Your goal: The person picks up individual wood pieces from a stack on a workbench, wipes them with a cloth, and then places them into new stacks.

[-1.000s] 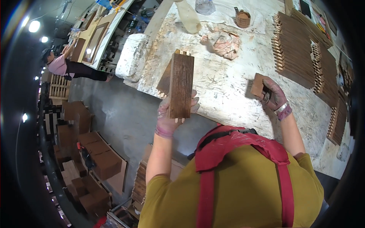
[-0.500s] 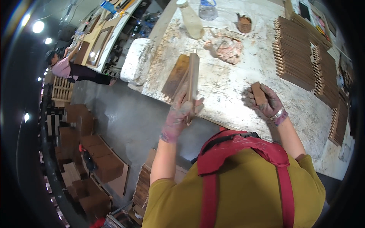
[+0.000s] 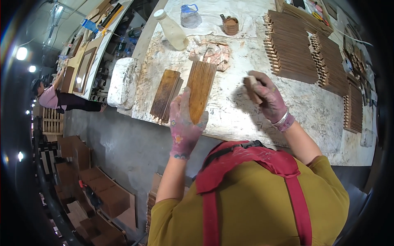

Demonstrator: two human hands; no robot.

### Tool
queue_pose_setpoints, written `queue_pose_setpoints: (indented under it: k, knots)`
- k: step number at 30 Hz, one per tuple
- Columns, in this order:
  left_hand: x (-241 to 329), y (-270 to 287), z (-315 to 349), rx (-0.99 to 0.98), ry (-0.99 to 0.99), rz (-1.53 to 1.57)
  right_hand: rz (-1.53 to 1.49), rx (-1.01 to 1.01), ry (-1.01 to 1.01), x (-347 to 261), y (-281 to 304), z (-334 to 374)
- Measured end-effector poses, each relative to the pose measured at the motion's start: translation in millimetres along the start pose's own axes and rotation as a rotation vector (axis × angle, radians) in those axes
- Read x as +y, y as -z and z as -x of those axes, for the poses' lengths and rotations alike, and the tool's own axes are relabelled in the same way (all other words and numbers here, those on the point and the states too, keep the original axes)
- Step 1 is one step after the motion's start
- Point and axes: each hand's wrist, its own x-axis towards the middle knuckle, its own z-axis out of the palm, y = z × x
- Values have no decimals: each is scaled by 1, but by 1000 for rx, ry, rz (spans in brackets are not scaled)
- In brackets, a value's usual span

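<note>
My left grip (image 3: pixel 184 125) clasps the wooden board (image 3: pixel 202 88) by its near end at the bench (image 3: pixel 236 119) edge, its long axis running away from me, pegged end foremost, tipped slightly right. My right grip (image 3: pixel 271 99) clutches a brown block (image 3: pixel 253 91).

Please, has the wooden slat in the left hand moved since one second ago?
Yes, to the right: the wooden slat was clearly left of the crumpled cloth; now its far end overlaps that cloth in the view.
</note>
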Motion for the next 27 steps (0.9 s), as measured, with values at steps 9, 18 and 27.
queue_pose_setpoints:
  k: [9,18,27]
  knots:
    - [-2,-22,33,-80,-37,86,4,110,147,11,-23,-72]
    - [-56,-66,46,-93,442,506,-107,-6,-270,39,32,-45]
    - [-9,-45,21,-174,850,1405,-349,-36,-389,44,40,-26]
